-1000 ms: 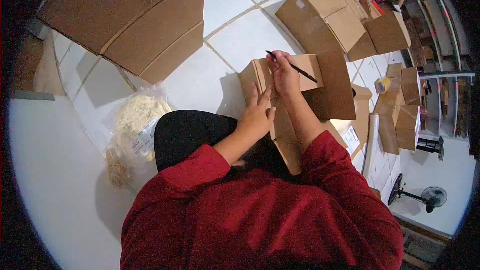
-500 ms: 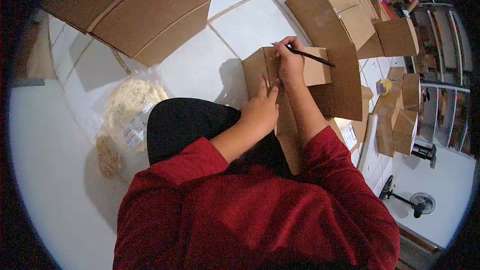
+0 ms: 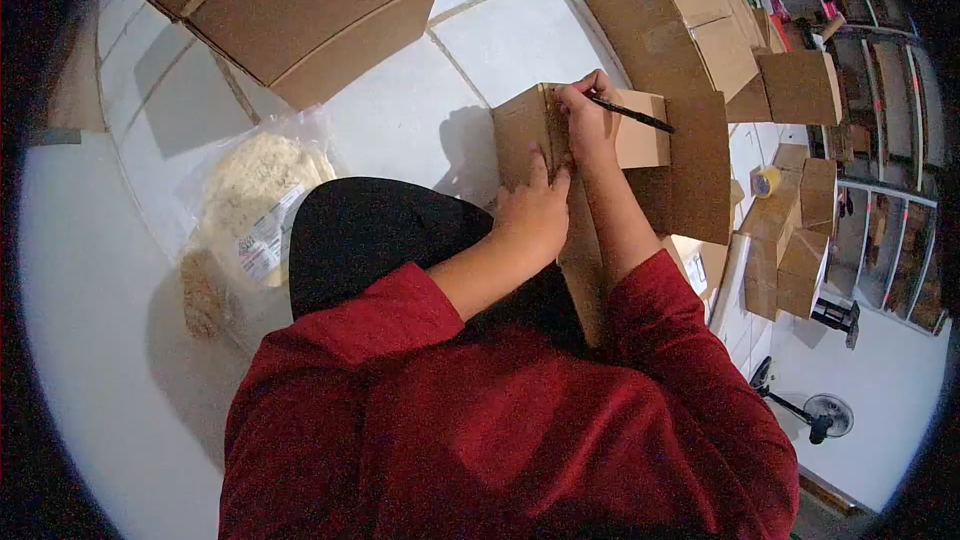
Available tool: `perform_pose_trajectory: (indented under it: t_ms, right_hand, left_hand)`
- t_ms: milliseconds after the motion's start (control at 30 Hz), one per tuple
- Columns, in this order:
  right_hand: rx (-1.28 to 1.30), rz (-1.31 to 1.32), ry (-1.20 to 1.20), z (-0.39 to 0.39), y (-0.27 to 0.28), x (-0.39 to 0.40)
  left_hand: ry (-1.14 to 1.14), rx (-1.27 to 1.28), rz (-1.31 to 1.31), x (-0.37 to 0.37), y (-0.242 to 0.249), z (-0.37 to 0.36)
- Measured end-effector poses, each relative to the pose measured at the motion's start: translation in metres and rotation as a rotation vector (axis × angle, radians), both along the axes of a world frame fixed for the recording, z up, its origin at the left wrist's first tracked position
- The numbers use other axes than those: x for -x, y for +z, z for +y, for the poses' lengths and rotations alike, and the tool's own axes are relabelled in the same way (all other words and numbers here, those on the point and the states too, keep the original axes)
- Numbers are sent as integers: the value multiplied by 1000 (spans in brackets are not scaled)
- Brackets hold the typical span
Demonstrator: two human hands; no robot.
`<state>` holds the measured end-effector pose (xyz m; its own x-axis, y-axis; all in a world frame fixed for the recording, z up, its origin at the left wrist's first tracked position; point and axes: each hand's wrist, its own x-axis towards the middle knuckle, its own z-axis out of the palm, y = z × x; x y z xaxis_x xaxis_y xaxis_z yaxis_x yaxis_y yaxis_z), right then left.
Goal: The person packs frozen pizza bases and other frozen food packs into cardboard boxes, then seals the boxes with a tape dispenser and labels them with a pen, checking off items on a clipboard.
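Note:
A cardboard box (image 3: 520, 130) with raised flaps stands in front of me on the tiled floor. My right hand (image 3: 594, 125) is closed around a black pen (image 3: 640, 117) and rests on the box's upper edge. The pen's back end points to the right; its tip is hidden near the fingers. My left hand (image 3: 535, 212) lies against the side of the box, nearest to me, its fingers stretched out and holding nothing.
A clear plastic bag of pale round flatbreads (image 3: 255, 200) lies at left. A large carton (image 3: 310, 20) stands at upper left, and more cartons (image 3: 670, 20) at upper right. A yellow tape roll (image 3: 766, 181) sits on a box; a fan (image 3: 828, 416) stands lower right.
The view has shifted slightly, so the box and both hands appear a little further right. The right hand still grips the pen at the box edge, and the left hand stays against the box.

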<state>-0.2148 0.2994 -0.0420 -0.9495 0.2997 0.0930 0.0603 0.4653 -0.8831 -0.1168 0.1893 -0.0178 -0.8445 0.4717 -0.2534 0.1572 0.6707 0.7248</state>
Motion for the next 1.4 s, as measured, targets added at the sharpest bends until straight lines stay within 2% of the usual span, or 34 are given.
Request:
perform_pose_trajectory:
  t_ms: [100, 167, 500, 567, 667, 700, 767, 1000, 1067, 1167, 1300, 1400]
  right_hand:
    - [-4, -37, -29, -2, 5, -1]
    - [197, -29, -32, -6, 8, -3]
    - [204, -25, -5, -6, 8, -4]
    - [239, -14, -82, -6, 6, -4]
    - [264, 45, -31, -10, 8, -7]
    - [265, 43, -30, -7, 6, -5]
    - [33, 16, -19, 2, -1, 0]
    - [92, 15, -24, -6, 8, -4]
    - [329, 23, -63, -8, 12, -5]
    - [297, 50, -190, -5, 8, -3]
    - [217, -3, -121, 1, 4, -4]
    - [85, 92, -75, 11, -11, 2]
  left_hand:
    - [-3, -25, 7, 0, 0, -1]
    - [-6, -14, 11, 0, -2, 0]
    - [-41, 10, -15, 0, 1, -1]
    - [-46, 19, -21, 0, 3, -1]
    - [-40, 16, -3, 0, -2, 0]
    - [-31, 4, 22, 0, -2, 0]
    - [-29, 19, 10, -1, -1, 0]
    - [-86, 62, -62, 3, 3, 0]
    - [-56, 40, -14, 0, -1, 1]
    - [-20, 4, 22, 0, -1, 0]
    - [-49, 24, -22, 2, 4, -1]
    - [-13, 17, 46, -1, 0, 1]
